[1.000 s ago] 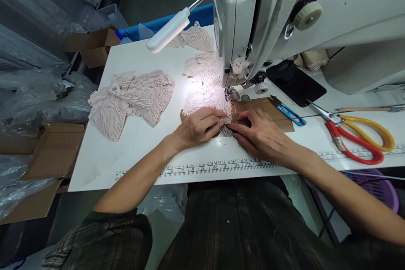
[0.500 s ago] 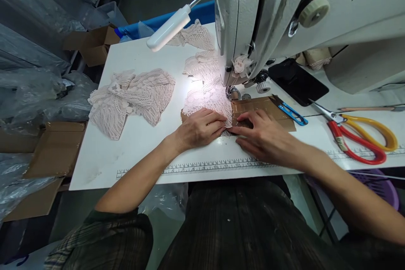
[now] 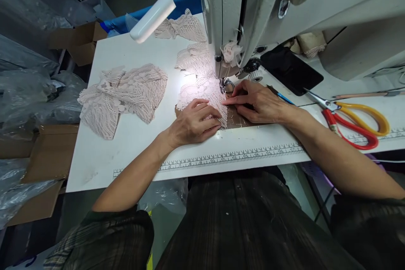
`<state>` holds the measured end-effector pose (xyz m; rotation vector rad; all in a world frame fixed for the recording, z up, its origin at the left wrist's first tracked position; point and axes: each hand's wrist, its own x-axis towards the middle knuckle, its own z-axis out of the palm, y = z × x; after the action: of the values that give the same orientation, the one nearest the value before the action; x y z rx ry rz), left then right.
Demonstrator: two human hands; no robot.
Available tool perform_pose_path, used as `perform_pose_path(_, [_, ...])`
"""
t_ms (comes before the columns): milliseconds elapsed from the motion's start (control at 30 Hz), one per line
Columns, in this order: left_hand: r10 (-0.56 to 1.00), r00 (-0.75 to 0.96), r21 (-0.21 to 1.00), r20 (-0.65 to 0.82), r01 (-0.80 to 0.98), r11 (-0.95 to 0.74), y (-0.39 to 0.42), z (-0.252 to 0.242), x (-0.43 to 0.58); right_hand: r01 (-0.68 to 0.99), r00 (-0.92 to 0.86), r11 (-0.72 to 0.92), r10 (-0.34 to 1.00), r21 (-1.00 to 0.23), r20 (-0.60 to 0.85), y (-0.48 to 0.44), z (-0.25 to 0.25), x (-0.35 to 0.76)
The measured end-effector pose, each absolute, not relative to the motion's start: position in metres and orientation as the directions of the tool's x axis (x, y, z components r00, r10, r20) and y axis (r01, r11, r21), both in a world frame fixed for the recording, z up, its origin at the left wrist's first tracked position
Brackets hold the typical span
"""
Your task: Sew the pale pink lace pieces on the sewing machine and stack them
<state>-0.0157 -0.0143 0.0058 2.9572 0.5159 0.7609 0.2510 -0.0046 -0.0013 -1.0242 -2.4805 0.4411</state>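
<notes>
My left hand [image 3: 193, 123] lies on a pale pink lace piece [image 3: 202, 93] with its fingers curled and pressing the lace onto the white table [image 3: 133, 135]. My right hand [image 3: 256, 102] rests flat, fingers stretched toward the lace edge, just in front of the presser foot [image 3: 225, 85] of the white sewing machine [image 3: 253, 8]. A brown cardboard strip [image 3: 237, 118] lies under both hands. The lamp [image 3: 153, 16] lights the lace at the needle.
A heap of lace pieces [image 3: 122, 95] lies at the left of the table, more lace [image 3: 182, 29] at the back. Red and yellow scissors [image 3: 351, 122], a blue thread snip [image 3: 284, 98] and a black phone [image 3: 291, 71] sit right. Cardboard boxes [image 3: 76, 40] and plastic bags stand left.
My right hand has slid forward along the cardboard up to the presser foot. My left hand has stayed on the lace. The view has shifted closer to the machine.
</notes>
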Motion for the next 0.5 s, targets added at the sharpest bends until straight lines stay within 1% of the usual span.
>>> perform_pose_path(100, [0.303,0.834,0.065,0.461,0.309,-0.949,-0.015,0.0083,-0.014,0.6,-0.637,0.676,0.727,-0.428,0.257,-0.0045,0.0007,0.2499])
perform_pose_path(267, [0.297,0.845,0.073,0.445,0.297,-0.952,-0.0167,0.0094,-0.0135,0.61,-0.629,0.67,0.735,-0.424,0.255,-0.0053,0.0,0.2484])
perform_pose_path(367, [0.25,0.84,0.032,0.482,0.269,-0.963,-0.0178,0.0091,-0.0138,0.605,-0.633,0.678,0.728,-0.418,0.263,-0.0056,-0.0004,0.2482])
perform_pose_path(500, [0.25,0.855,-0.001,0.454,0.282,-0.959,-0.0188,0.0079,-0.0138,0.603,-0.639,0.681,0.724,-0.417,0.258,-0.0049,-0.0016,0.2485])
